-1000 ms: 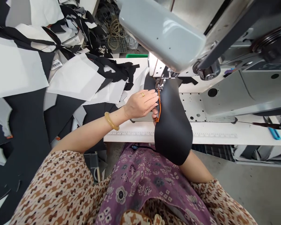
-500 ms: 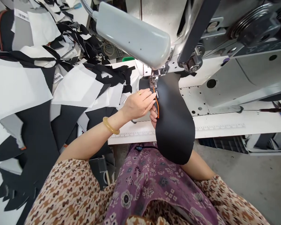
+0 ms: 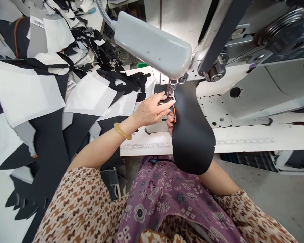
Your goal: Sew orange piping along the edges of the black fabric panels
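A black leather-like panel lies under the presser foot of a sewing machine, its lower rounded end hanging past the table edge. An orange strip runs along a seam on it up to the foot. Beside the strip, right at the foot, a small dark label with white lettering is mostly covered by a fingertip. My left hand rests on the work with its fingers stretched and spread, the index tip on the label. My right hand has curled fingers on the panel's edge below the strip; the panel hides the rest.
A grey lamp housing hangs just above the foot. Black, grey and white cut pieces are heaped at the left. A printed ruler runs along the table's front edge. A dark crate stands below at the right.
The panel has been fed further under the foot, bringing the label up to it and shortening the visible orange strip. My left fingers have spread apart. The whole view has shifted slightly.
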Demonstrator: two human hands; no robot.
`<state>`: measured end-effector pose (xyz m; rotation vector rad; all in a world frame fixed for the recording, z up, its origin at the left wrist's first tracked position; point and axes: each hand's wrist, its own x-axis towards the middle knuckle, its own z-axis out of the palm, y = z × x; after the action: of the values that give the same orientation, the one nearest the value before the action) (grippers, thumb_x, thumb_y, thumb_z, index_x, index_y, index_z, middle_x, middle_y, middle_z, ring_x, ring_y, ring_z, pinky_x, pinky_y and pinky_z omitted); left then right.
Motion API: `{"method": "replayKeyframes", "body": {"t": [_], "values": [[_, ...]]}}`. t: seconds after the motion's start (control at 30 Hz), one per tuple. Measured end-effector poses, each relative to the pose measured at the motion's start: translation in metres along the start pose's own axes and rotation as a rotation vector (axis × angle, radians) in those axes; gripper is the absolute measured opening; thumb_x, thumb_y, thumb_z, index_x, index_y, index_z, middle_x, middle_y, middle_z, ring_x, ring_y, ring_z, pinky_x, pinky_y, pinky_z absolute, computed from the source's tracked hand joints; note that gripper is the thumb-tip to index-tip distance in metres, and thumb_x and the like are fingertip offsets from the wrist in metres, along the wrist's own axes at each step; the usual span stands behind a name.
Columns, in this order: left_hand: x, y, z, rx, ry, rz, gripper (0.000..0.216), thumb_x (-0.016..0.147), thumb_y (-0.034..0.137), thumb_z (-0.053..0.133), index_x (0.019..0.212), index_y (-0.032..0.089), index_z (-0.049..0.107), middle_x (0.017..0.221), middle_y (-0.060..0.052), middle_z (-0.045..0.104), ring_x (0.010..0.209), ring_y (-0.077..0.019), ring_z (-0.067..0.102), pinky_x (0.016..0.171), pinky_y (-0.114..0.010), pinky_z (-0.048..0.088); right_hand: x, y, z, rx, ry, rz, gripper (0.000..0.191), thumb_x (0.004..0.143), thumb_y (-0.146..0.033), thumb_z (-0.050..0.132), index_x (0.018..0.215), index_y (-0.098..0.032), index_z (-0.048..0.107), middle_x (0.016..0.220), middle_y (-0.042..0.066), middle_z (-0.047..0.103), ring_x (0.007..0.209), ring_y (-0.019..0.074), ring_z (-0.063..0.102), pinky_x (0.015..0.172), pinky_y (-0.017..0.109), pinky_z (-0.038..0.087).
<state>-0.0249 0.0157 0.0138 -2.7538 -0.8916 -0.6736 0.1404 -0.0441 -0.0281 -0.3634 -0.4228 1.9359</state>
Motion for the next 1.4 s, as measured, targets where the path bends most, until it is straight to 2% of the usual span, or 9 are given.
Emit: {"method": "replayKeyframes", "body": {"t": [0.1, 0.33, 0.47, 0.67, 1.0, 1.1, 1.2, 1.33, 1.4], "values": [[-0.004, -0.005, -0.003, -0.067, -0.042, 0.040, 0.040, 0.095, 0.040, 0.032, 0.122, 0.025, 0.056, 0.119, -0.011, 0.053, 0.120, -0.0243, 0.049, 0.093, -0.042, 0.048, -0.002, 0.001, 0.003, 0.073, -0.003, -0.030, 0.033, 0.089, -0.036, 0.031, 0.103, -0.020, 0.056, 0.090, 0.004, 0.050, 0.080, 0.0106, 0.047, 0.074, 0.023, 0.044], [-0.007, -0.011, -0.004, -0.126, -0.083, -0.011, 0.037, 0.095, 0.036, 0.033, 0.123, 0.026, 0.055, 0.125, -0.011, 0.050, 0.125, -0.0248, 0.044, 0.096, -0.043, 0.046, -0.004, 0.002, 0.012, 0.055, -0.044, -0.070, 0.037, 0.089, -0.034, 0.030, 0.098, -0.017, 0.061, 0.086, 0.006, 0.055, 0.070, 0.0115, 0.051, 0.063, 0.023, 0.044], [-0.003, -0.010, -0.002, -0.057, -0.042, -0.008, 0.035, 0.093, 0.032, 0.036, 0.120, 0.025, 0.057, 0.117, -0.011, 0.055, 0.117, -0.0251, 0.050, 0.094, -0.047, 0.043, -0.005, 0.000, 0.020, 0.075, 0.014, -0.050, 0.039, 0.090, -0.034, 0.027, 0.096, -0.017, 0.061, 0.087, 0.006, 0.055, 0.074, 0.0115, 0.053, 0.068, 0.023, 0.046], [-0.003, -0.004, 0.005, 0.003, 0.063, 0.041, 0.033, 0.087, 0.020, 0.037, 0.109, 0.028, 0.060, 0.100, -0.005, 0.057, 0.104, -0.0192, 0.055, 0.086, -0.040, 0.045, -0.003, -0.002, 0.026, 0.044, 0.121, -0.035, 0.051, 0.092, -0.030, 0.013, 0.085, -0.014, 0.061, 0.077, 0.007, 0.054, 0.067, 0.0126, 0.052, 0.062, 0.025, 0.047], [0.001, -0.010, 0.011, -0.078, 0.016, -0.075, 0.037, 0.090, 0.020, 0.028, 0.112, 0.026, 0.057, 0.102, -0.006, 0.058, 0.114, -0.0231, 0.054, 0.090, -0.043, 0.043, -0.008, -0.021, 0.036, 0.050, 0.130, 0.115, 0.026, 0.087, -0.034, 0.034, 0.095, -0.018, 0.053, 0.085, 0.002, 0.048, 0.071, 0.0084, 0.047, 0.069, 0.018, 0.046], [0.002, -0.008, 0.013, -0.052, 0.028, -0.083, 0.034, 0.091, 0.021, 0.030, 0.111, 0.027, 0.058, 0.100, -0.006, 0.060, 0.110, -0.0220, 0.056, 0.089, -0.043, 0.044, -0.008, -0.024, 0.038, 0.028, 0.185, 0.126, 0.029, 0.088, -0.034, 0.031, 0.094, -0.018, 0.055, 0.085, 0.002, 0.049, 0.071, 0.0076, 0.048, 0.070, 0.017, 0.046], [0.004, -0.004, 0.023, -0.019, 0.080, -0.104, 0.029, 0.093, 0.027, 0.035, 0.106, 0.024, 0.060, 0.095, -0.007, 0.063, 0.095, -0.0200, 0.061, 0.083, -0.041, 0.046, -0.010, -0.026, 0.036, -0.118, 0.131, 0.099, 0.032, 0.088, -0.034, 0.032, 0.091, -0.017, 0.058, 0.083, 0.003, 0.052, 0.070, 0.0081, 0.050, 0.068, 0.018, 0.047], [0.007, -0.001, 0.040, 0.014, 0.158, -0.106, 0.029, 0.093, 0.026, 0.035, 0.097, 0.020, 0.062, 0.088, -0.007, 0.065, 0.085, -0.0190, 0.061, 0.074, -0.038, 0.047, -0.019, -0.034, 0.028, -0.396, 0.080, 0.098, 0.028, 0.077, -0.041, 0.056, 0.094, -0.020, 0.063, 0.089, 0.003, 0.060, 0.072, 0.0110, 0.056, 0.068, 0.024, 0.051], [0.006, -0.002, 0.045, 0.027, 0.169, -0.071, 0.028, 0.093, 0.022, 0.035, 0.095, 0.020, 0.063, 0.086, -0.007, 0.065, 0.084, -0.0179, 0.061, 0.072, -0.037, 0.047, -0.027, -0.042, 0.022, -0.389, 0.154, 0.164, 0.045, 0.070, -0.055, 0.061, 0.103, -0.024, 0.062, 0.099, 0.003, 0.062, 0.081, 0.0152, 0.060, 0.071, 0.031, 0.053]]}}
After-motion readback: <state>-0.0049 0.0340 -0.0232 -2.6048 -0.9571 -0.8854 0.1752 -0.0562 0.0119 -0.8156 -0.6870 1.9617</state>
